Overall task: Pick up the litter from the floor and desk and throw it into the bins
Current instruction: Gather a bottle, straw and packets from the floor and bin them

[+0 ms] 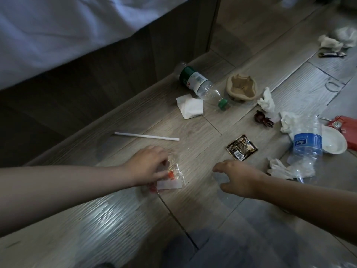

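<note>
Mostly light, harmless litter, spread over the wooden floor (81, 219) beside the bed (58, 26). Largest first: at far middle, lying on its side, a green-label bottle (195, 82). Empty-looking, springy, prone to roll; best taken round the waist. At right, a crushed blue-label bottle (307, 146), crackly and slick; better gripped at the label band. Just right of the first bottle, a squashed brown paper cup (241, 88), soft, to be lifted by its rim. Then a folded napkin (190, 106) and crumpled tissues (267, 101): near weightless, to be scrunched and lifted. Flat against the boards, a dark packet (241, 147) and a thin white straw (146, 136); hard to get under, so raise by an edge or an end. Smallest and nearest: left hand (148, 165) pinching a clear wrapper (170, 176) with orange bits, flimsy and slippery. Right hand (239, 176) arched, fingers curled down onto a clear plastic piece (219, 177); cannot tell whether gripped or only touched.
</note>
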